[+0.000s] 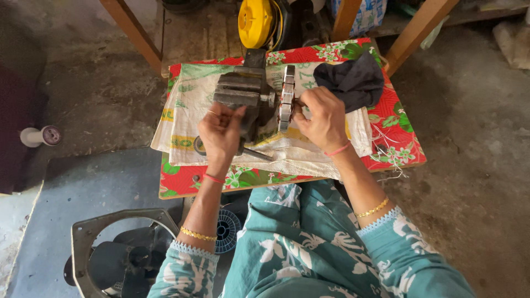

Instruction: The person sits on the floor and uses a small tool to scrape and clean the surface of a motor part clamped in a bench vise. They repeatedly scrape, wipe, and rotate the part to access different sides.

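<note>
Here we list: a small bench vise (pixel 243 91) on a white woven sack (pixel 193 127) over a red floral board (pixel 403 138), clamping a round motor stator (pixel 287 98) upright. Our left hand (pixel 221 132) curls its fingers closed on the vise handle (pixel 255 153); our right hand (pixel 323 118) pinches the stator's right face. A black cloth (pixel 356 80) lies far right; a fan frame (pixel 118 254) sits near left.

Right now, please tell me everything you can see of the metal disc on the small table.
The metal disc stands on edge, fixed to the shaft of a grey winding machine. It looks like stacked steel plates, silvery with reddish spots along the rim. The right hand touches its right side; the left hand is at the machine. White sacking lies under it.
</note>
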A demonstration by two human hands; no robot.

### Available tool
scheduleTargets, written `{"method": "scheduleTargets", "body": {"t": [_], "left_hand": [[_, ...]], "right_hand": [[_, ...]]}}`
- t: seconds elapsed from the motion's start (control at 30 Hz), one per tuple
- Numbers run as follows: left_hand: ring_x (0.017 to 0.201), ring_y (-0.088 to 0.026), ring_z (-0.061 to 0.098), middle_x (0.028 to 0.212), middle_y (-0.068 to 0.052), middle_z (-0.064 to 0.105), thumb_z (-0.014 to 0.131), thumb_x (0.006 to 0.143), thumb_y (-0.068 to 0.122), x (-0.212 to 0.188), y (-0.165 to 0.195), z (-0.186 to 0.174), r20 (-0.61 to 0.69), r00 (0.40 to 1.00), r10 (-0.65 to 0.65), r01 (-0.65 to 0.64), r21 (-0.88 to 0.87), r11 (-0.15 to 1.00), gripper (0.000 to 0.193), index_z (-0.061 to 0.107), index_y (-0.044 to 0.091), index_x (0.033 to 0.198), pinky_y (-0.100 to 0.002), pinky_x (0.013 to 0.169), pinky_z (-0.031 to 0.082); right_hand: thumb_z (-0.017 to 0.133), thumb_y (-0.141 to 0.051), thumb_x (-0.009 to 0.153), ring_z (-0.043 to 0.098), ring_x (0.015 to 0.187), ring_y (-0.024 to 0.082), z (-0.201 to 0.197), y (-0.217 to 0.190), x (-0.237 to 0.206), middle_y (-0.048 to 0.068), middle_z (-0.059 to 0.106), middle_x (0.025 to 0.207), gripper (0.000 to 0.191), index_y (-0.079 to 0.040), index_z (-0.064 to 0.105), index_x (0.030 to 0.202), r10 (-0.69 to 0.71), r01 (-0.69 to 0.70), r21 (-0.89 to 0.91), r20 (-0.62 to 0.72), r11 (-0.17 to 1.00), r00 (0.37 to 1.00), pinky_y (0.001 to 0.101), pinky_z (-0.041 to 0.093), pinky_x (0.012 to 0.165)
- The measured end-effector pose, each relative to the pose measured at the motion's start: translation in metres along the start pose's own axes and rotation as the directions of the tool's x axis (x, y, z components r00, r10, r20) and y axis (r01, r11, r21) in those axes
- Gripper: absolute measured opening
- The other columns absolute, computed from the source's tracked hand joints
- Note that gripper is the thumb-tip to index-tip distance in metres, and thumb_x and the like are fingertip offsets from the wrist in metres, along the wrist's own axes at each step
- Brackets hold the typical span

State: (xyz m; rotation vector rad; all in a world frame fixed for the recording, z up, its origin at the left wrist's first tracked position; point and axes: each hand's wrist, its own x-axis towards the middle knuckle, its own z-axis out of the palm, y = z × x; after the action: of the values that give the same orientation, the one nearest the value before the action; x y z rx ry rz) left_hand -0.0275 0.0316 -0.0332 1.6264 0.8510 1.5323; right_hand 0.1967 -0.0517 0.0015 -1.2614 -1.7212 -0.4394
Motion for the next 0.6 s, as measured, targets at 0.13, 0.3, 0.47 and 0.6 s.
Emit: {"method": "scheduleTargets", "body": {"t": [0.13,0.3,0.47,0.6], "left_hand": [[0.055,0.002,0.038,0.061,0.007,0.052,0.08,0.092,0.002,0.01,-0.026,-0.008,-0.051,0.995,-0.086,0.081,-0.088,0.993,0.03,0.055,0.004,0.075,-0.02,0.048,0.027],[0.059,0.002,0.037,0.066,0.006,0.051,0.083,0.091,0.0,0.012,-0.049,-0.014,-0.104,0.991,-0.083,0.058,-0.223,0.973,0.034,0.053,0.004,0.075,-0.019,0.053,0.027],[0.061,0.001,0.045,0.069,0.005,0.059,0.081,0.09,-0.001,0.02,-0.052,-0.017,-0.074,0.985,-0.156,0.126,-0.307,0.943,0.028,0.057,0.005,0.076,-0.018,0.057,0.036],[0.06,0.001,0.045,0.068,0.005,0.058,0.081,0.09,-0.001,0.02,-0.051,-0.019,-0.096,0.981,-0.169,0.141,-0.244,0.96,0.028,0.057,0.004,0.077,-0.017,0.057,0.035]], "right_hand": [[0.073,-0.005,0.089,0.07,0.084,0.028,-0.005,0.006,0.002,0.012,0.069,0.09,0.012,-0.002,0.062,0.091,0.224,-0.255,0.167,0.181,0.953,0.958,0.037,0.058,0.072],[0.071,-0.015,0.1,0.075,0.091,0.022,-0.031,-0.006,-0.001,0.01,0.074,0.1,0.011,-0.004,0.069,0.104,0.401,-0.412,0.247,0.095,0.877,0.911,0.0342,0.058,0.08],[0.085,-0.025,0.085,0.054,0.134,0.038,-0.013,-0.034,0.003,0.021,0.058,0.141,0.054,-0.001,0.063,0.128,-0.003,0.004,0.148,-0.011,0.989,1.0,0.048,0.042,0.114],[0.086,-0.022,0.081,0.041,0.148,0.038,0.015,-0.035,0.004,0.018,0.041,0.155,0.057,-0.006,0.062,0.13,0.194,-0.188,0.332,0.016,0.924,0.981,0.0463,0.037,0.123]]}}
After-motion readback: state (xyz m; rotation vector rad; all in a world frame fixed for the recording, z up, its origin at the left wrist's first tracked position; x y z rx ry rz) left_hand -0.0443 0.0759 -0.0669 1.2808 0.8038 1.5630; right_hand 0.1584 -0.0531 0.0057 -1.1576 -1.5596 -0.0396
